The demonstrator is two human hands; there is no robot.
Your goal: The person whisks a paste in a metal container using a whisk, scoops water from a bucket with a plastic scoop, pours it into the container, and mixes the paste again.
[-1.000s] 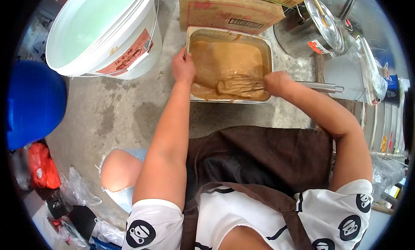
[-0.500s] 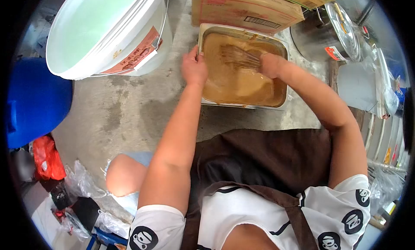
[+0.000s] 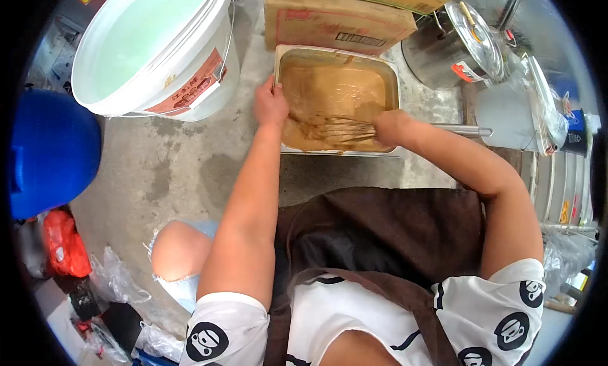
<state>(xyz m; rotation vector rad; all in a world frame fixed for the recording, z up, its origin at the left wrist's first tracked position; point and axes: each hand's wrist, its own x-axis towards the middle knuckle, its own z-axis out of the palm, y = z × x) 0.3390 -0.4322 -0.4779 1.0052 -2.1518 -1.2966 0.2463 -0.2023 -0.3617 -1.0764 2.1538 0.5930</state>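
Observation:
A rectangular metal pan stands on the floor in front of me, holding a brown, batter-like liquid. My left hand is closed around the pan's left rim, thumb on top. My right hand grips a wire whisk low, close to where the wires start, and the steel handle sticks out to the right under my forearm. The whisk's wires lie nearly flat in the liquid along the pan's near side. Their tips are partly covered with brown liquid.
Left of the pan stands a white bucket of pale green liquid, beside a blue barrel. Cardboard boxes are right behind the pan. A lidded steel pot and a whitish container stand to the right.
My right hand has drawn the whisk from the pan's middle to its near side, and the handle now shows. My left hand stays on the rim. The whole view has shifted slightly.

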